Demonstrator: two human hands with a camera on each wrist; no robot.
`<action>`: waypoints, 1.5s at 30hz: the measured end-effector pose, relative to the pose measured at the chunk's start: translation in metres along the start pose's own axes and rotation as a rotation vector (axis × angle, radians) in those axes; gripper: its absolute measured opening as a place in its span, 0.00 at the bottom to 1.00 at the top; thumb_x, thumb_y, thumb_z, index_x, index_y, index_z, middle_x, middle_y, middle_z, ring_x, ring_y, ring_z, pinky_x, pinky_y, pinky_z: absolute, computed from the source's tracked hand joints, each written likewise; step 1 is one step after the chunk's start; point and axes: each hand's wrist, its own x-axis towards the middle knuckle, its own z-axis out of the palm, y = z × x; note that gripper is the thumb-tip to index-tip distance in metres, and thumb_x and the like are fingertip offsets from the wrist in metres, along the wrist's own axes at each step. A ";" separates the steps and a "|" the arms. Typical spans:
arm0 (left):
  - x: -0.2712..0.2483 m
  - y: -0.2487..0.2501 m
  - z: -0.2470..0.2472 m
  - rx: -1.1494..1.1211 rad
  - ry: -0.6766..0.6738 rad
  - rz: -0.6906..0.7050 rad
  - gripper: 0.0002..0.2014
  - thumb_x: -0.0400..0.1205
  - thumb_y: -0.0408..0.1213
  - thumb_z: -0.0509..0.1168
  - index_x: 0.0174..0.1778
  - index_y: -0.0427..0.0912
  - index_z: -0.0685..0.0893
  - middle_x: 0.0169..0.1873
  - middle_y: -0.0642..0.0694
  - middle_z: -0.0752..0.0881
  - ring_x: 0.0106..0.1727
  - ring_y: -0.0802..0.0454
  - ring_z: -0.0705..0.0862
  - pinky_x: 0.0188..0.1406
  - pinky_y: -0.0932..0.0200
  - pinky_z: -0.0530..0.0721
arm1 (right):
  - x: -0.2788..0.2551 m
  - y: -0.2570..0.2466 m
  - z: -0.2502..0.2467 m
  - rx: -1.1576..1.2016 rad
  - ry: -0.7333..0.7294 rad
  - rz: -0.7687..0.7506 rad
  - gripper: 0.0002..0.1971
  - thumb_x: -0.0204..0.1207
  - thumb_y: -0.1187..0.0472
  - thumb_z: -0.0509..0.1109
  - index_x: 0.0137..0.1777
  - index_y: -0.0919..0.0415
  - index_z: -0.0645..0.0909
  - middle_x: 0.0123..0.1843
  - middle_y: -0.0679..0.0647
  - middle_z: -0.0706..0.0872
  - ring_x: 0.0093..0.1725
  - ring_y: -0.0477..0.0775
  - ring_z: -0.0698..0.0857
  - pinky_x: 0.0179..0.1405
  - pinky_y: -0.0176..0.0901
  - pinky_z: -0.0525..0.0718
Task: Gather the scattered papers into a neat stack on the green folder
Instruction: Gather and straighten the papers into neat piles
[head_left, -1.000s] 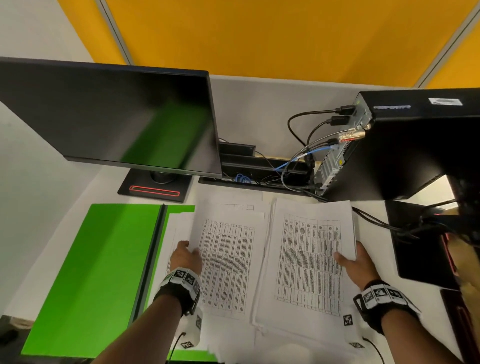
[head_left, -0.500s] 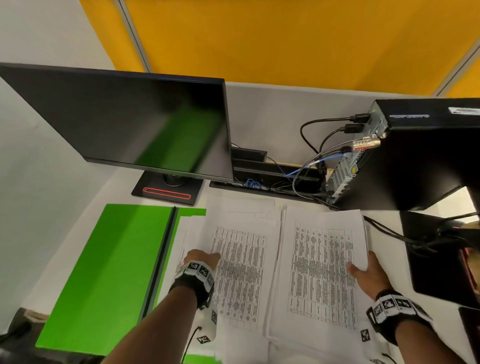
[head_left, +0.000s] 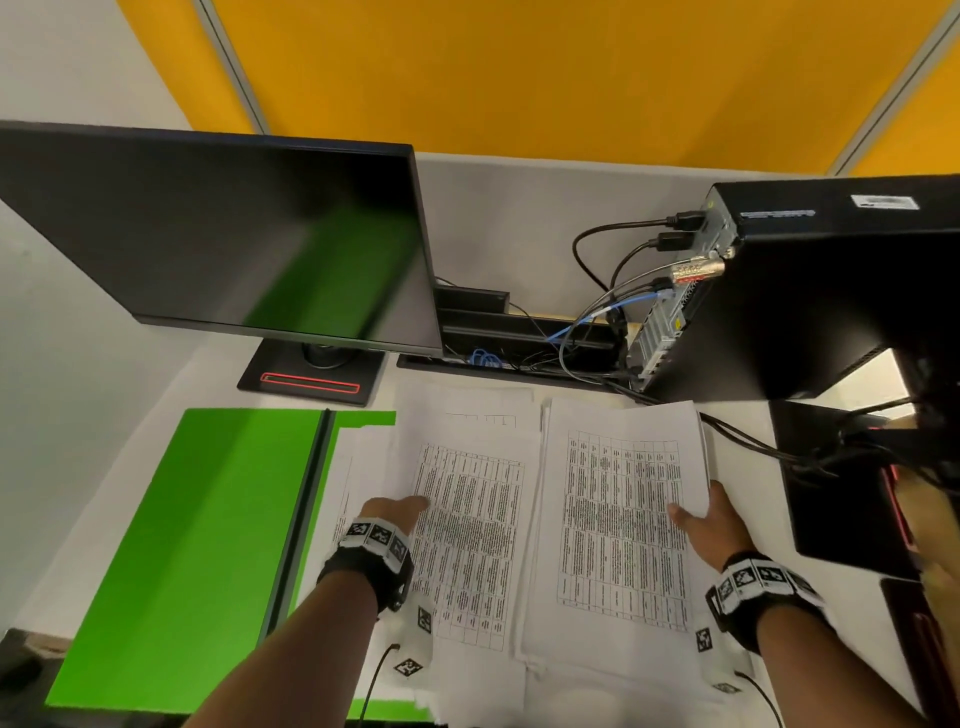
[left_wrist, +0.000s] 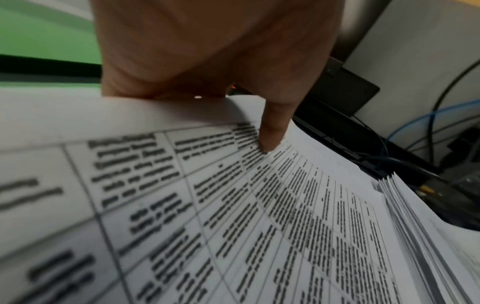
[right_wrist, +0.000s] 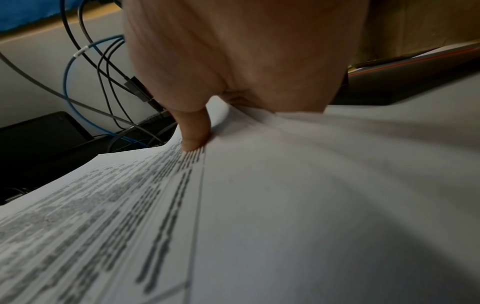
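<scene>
Head view: both hands (head_left: 395, 512) (head_left: 711, 519) gripping paper stacks (head_left: 618, 514)

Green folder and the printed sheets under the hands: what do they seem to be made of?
Green folder: probably plastic or coated card; flat, even bright green, dark spine strip. Printed sheets: plain white matte office paper; thin layered edges show in the left wrist view, and they bend under the right hand and the left hand.

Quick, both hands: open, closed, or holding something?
Left hand: grips the left pile of papers, thumb on top.
Right hand: grips the right pile of papers, thumb on top.
</scene>
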 end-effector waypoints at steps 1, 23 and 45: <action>-0.001 0.000 0.001 0.024 0.018 0.010 0.26 0.77 0.49 0.68 0.71 0.44 0.76 0.66 0.38 0.79 0.60 0.40 0.79 0.60 0.55 0.76 | 0.000 0.000 0.000 0.003 -0.005 -0.002 0.24 0.78 0.63 0.70 0.72 0.62 0.69 0.68 0.62 0.82 0.66 0.64 0.81 0.67 0.53 0.75; -0.036 0.010 -0.083 -0.204 0.065 0.529 0.09 0.70 0.34 0.78 0.43 0.41 0.87 0.32 0.55 0.89 0.41 0.52 0.88 0.42 0.60 0.80 | -0.001 0.005 0.000 0.054 -0.034 -0.044 0.24 0.77 0.61 0.73 0.71 0.57 0.71 0.64 0.58 0.85 0.55 0.56 0.81 0.61 0.49 0.77; -0.060 0.066 -0.017 -0.696 -0.490 0.547 0.45 0.43 0.50 0.87 0.56 0.40 0.85 0.51 0.38 0.90 0.58 0.36 0.87 0.47 0.46 0.87 | -0.001 0.006 0.002 0.077 -0.056 -0.027 0.30 0.77 0.57 0.73 0.76 0.58 0.65 0.69 0.59 0.81 0.66 0.62 0.81 0.64 0.46 0.77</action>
